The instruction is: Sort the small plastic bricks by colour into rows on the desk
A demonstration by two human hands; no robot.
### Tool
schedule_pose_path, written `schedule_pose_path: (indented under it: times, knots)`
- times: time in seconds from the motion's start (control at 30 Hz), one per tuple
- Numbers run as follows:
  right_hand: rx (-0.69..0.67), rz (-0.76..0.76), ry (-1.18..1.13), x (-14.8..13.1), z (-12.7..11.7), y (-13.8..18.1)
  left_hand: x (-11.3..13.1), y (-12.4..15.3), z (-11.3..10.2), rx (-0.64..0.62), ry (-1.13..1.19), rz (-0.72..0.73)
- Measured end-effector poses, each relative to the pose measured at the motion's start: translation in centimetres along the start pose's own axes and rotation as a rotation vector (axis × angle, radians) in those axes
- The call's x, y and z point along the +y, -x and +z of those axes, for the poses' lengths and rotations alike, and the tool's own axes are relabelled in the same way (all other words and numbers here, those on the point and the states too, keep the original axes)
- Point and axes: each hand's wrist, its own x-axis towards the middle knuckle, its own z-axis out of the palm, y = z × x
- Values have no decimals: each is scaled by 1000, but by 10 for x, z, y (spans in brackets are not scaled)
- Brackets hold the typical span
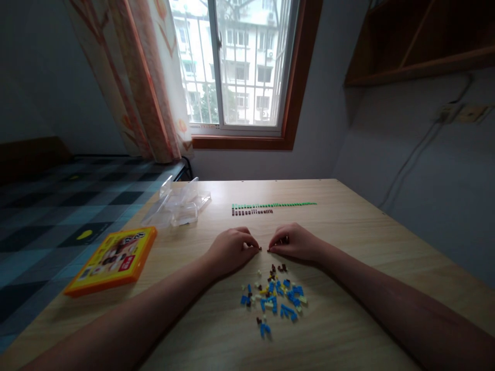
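Head view: left hand (231, 250) and right hand (293, 242) each pinch a brown brick (268, 250); loose bricks (274, 304) lie bodyward of both. Judged light, stiff, slip-prone; grip opposite sides.

Pass: far-R tbl (359, 226) | obst: L box (112, 262), plastic trays (185, 212), ctr bricks (278, 288)

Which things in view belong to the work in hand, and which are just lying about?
Apparently in the work:
left hand and right hand, each pinching a small brown piece
loose pile of small pieces
green row
dark row

Apparently lying about:
orange-yellow box
clear plastic packaging
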Motion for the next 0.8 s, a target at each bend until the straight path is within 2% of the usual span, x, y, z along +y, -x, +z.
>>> schedule_pose_path:
  times: [0.37, 0.57, 0.8]
  knots:
    - [63, 33, 142, -6, 10, -6, 4, -1, 3, 11, -36, -16]
    - [86, 40, 88, -6, 5, 0, 5, -1, 1, 19, -15, -44]
    - [-67, -48, -70, -8, -5, 13, 7, 2, -2, 6, 54, 49]
